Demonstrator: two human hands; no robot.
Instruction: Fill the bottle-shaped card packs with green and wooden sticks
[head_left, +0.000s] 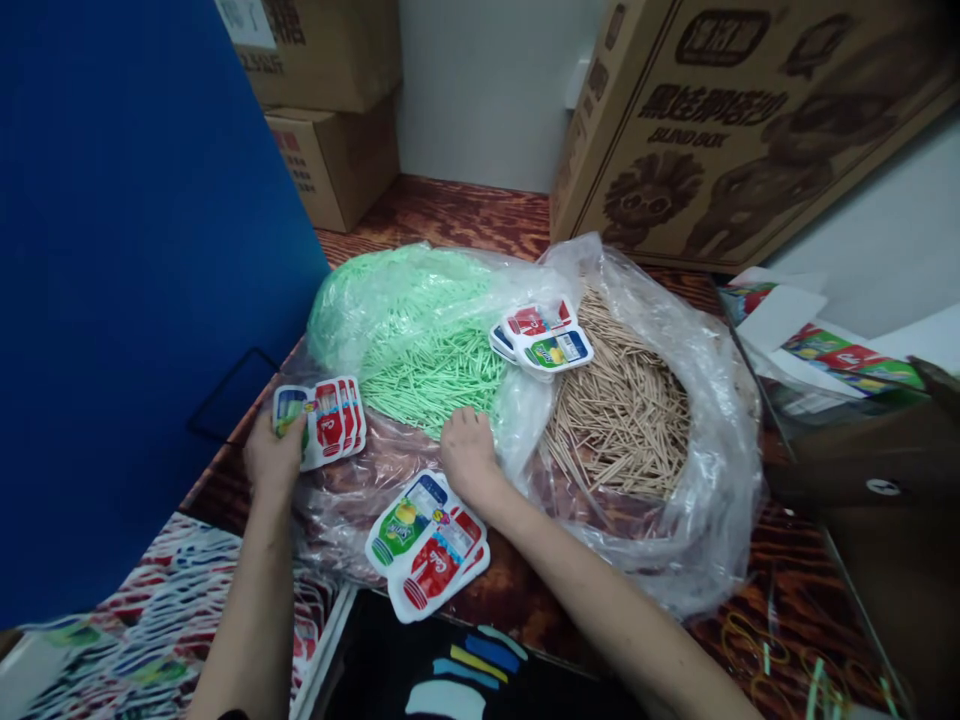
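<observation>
My left hand [274,450] grips a fanned stack of printed cards [330,420], cut in the outline of Cola and Sprite drinks. At the near edge of a heap of thin light-green sticks [435,370], my right hand [469,455] has its fingers curled; whatever is in them is hidden. Just below that hand lies another small stack of cards [427,545]. A third stack of cards [544,335] rests between the green heap and a heap of tan sticks [622,410]. Both heaps sit in opened clear plastic bags [720,460].
A blue panel [150,300] stands close on the left. Cardboard boxes [337,160] and a large printed carton [697,130] line the back. Many more cards [165,620] are piled at lower left. Rubber bands [757,640] lie at lower right, near a dark open box [870,510].
</observation>
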